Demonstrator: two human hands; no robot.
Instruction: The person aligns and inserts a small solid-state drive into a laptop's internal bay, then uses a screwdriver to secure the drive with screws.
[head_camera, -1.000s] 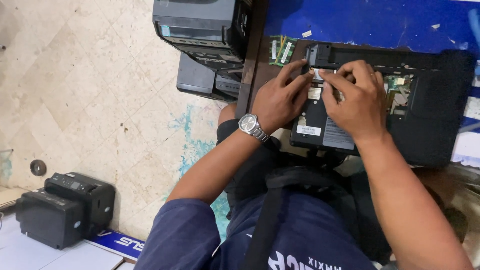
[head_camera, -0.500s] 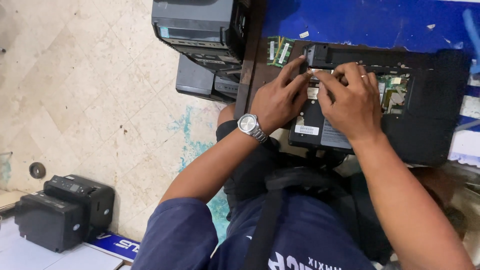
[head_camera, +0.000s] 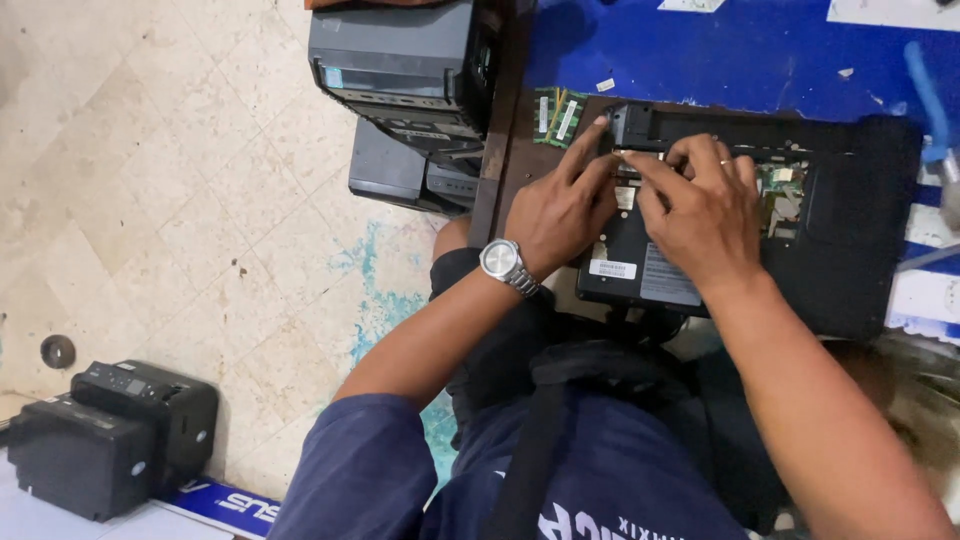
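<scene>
- Small white rectangular label (head_camera: 612, 269) just below the left hand (head_camera: 556, 208), on the dark laptop base (head_camera: 850, 250).
- Larger pale label (head_camera: 668, 280) under the right hand (head_camera: 706, 208).
- Blue strip with white lettering (head_camera: 225, 503) on the floor, far lower left.

upturned laptop (head_camera: 800, 260) on desk (head_camera: 740, 60); left hand (head_camera: 560, 205) and right hand (head_camera: 700, 215) side by side on its left end, fingertips close together. memory modules (head_camera: 557, 115) on desk just left of laptop. computer towers (head_camera: 410, 90) on floor left of desk; printers (head_camera: 105, 435) at lower left.
</scene>
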